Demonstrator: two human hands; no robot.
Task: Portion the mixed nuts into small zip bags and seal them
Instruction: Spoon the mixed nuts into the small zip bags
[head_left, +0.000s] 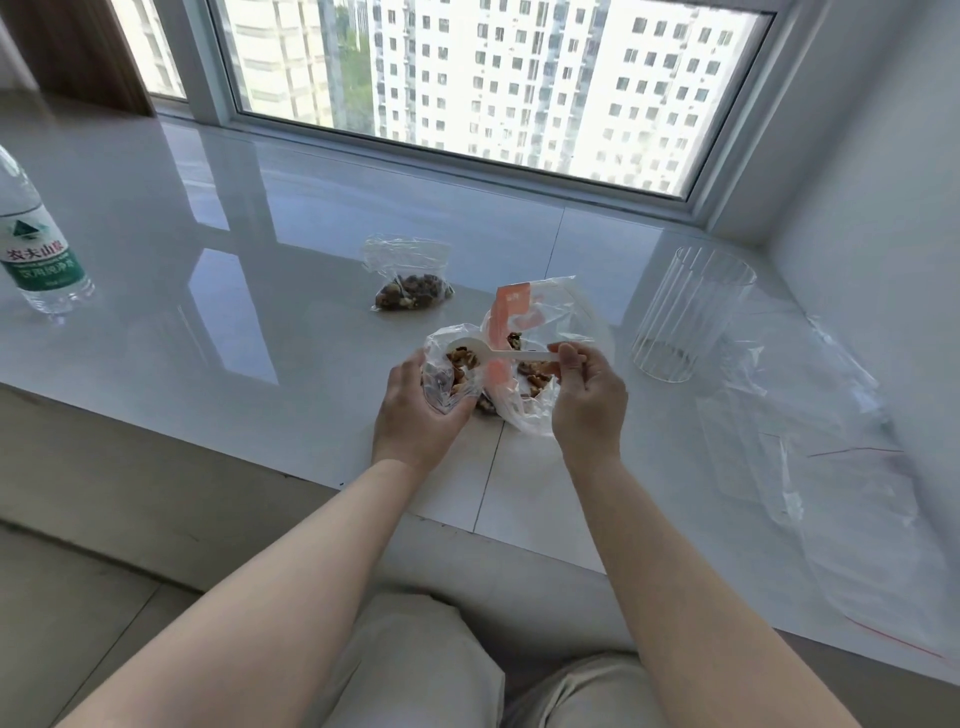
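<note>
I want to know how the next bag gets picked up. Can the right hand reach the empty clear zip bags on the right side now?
Probably not yet: the right hand is holding the white plastic spoon. The empty clear zip bags lie beside it with nothing between them.

Two hands, one white plastic spoon (498, 354), one large nut bag with an orange label (540, 332), two small zip bags holding nuts (410, 283) (449, 369), one clear glass jar (685, 317), one water bottle (36, 244), and a loose pile of empty zip bags (831, 467) that cannot be counted.
</note>
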